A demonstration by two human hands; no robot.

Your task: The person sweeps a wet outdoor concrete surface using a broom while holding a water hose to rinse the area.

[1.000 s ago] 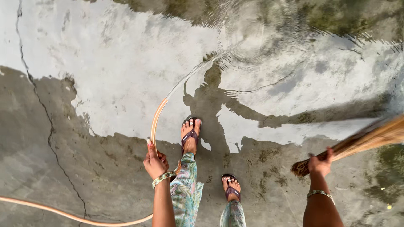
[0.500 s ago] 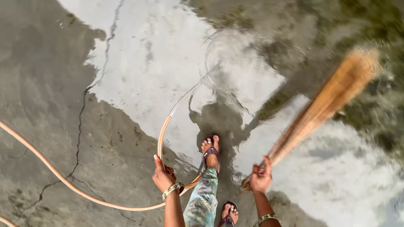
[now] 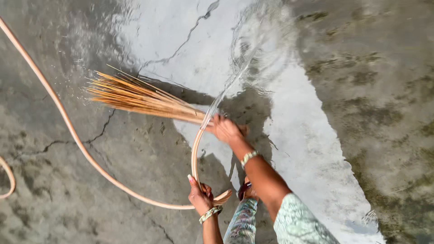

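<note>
1. Your left hand point(image 3: 200, 198) sits low in the view near the bottom edge, closed round the hose point(image 3: 77, 138).
2. From that hand the hose runs two ways: one length arcs up to its open end just below your right hand point(image 3: 225, 129), the other sweeps left across the floor point(image 3: 370, 90) to the top-left corner.
3. Your right hand lies above and right of the left, gripping the broom point(image 3: 140, 97).
4. The broom reaches left from that hand, bristles over the cracked floor, right of the hose.
5. Your foot point(image 3: 246, 190) stands under your right forearm.
</note>
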